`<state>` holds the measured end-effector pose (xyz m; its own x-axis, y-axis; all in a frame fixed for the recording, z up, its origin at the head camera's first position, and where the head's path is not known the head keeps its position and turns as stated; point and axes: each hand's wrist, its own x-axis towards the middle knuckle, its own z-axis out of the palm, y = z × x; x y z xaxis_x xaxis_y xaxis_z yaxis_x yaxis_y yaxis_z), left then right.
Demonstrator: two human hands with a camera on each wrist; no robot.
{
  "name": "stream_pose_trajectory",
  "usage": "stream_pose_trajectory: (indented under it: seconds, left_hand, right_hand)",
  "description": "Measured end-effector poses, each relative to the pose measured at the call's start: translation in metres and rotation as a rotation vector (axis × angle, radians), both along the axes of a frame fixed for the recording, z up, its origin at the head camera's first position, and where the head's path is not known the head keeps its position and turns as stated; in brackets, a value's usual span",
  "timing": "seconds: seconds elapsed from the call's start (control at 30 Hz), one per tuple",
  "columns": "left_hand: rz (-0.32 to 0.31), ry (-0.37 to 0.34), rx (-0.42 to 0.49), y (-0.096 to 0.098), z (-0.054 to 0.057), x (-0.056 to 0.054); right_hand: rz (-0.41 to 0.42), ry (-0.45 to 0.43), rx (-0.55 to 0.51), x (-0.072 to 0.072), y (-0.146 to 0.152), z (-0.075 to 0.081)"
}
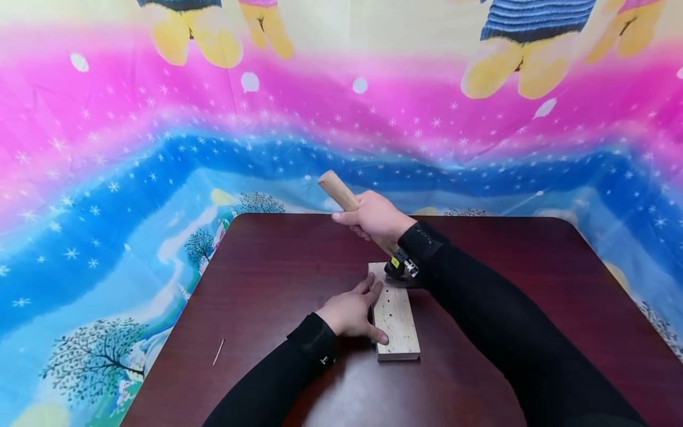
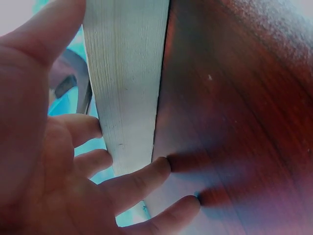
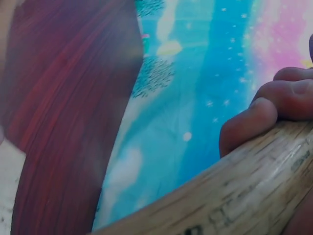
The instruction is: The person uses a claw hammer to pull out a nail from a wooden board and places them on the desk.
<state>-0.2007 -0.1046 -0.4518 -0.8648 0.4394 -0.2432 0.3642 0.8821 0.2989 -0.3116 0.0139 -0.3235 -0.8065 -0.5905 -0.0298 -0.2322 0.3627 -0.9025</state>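
My right hand grips the wooden handle of a hammer, the handle slanting up to the left. The hammer's dark head is low over the far end of a pale wooden board, partly hidden by my wrist strap. In the left wrist view a curved metal part of the hammer shows beyond the board. My left hand is spread along the board's left edge, thumb and forefinger on its top, other fingers reaching down to the table. Several small dark holes dot the board. The right wrist view shows fingers wrapped around the handle.
The board lies flat on a dark red-brown table. A thin, nail-like piece lies on the table at the left. Beyond the table edges hangs a colourful printed cloth.
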Motion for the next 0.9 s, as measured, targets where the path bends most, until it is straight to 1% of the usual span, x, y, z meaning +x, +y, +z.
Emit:
stream_pose_trajectory:
  seconds: [0.1, 0.17, 0.3, 0.4, 0.47, 0.57, 0.63, 0.67, 0.8, 0.87, 0.9]
  left_hand:
    - [-0.003, 0.006, -0.003, 0.001, 0.003, -0.002]
    - [-0.005, 0.003, 0.001, 0.002, 0.004, -0.002]
    - [-0.003, -0.004, 0.014, 0.004, 0.003, -0.002]
    - [0.008, 0.003, 0.018, 0.005, 0.0, 0.0]
    - [0.011, 0.009, 0.01, 0.005, -0.001, 0.002]
    - [0.012, 0.023, -0.004, 0.005, -0.002, 0.003]
    - [0.012, 0.029, -0.02, 0.003, -0.001, 0.003]
    - [0.013, 0.033, -0.024, 0.003, -0.001, 0.003]
    - [0.013, 0.032, -0.034, 0.001, -0.001, 0.003]
    - [0.013, 0.031, -0.027, 0.002, -0.002, 0.002]
    - [0.015, 0.03, -0.023, 0.002, -0.002, 0.002]
  right_hand:
    - [-0.014, 0.011, -0.052, 0.0, -0.003, 0.007]
    - [-0.023, 0.026, -0.057, 0.001, -0.005, 0.009]
    - [-0.021, 0.041, -0.033, 0.004, -0.007, 0.009]
    - [-0.027, 0.053, -0.052, 0.005, -0.001, 0.009]
    - [-0.054, 0.024, -0.123, 0.006, 0.008, 0.01]
    - [-0.109, -0.039, -0.268, 0.006, 0.024, 0.01]
    - [-0.114, -0.083, -0.346, 0.006, 0.031, 0.01]
    - [-0.107, -0.084, -0.362, 0.006, 0.033, 0.009]
    - [-0.072, -0.053, -0.345, 0.009, 0.037, 0.007]
    - [-0.087, -0.046, -0.377, 0.012, 0.041, 0.006]
    - [-0.1, -0.052, -0.412, 0.013, 0.044, 0.006]
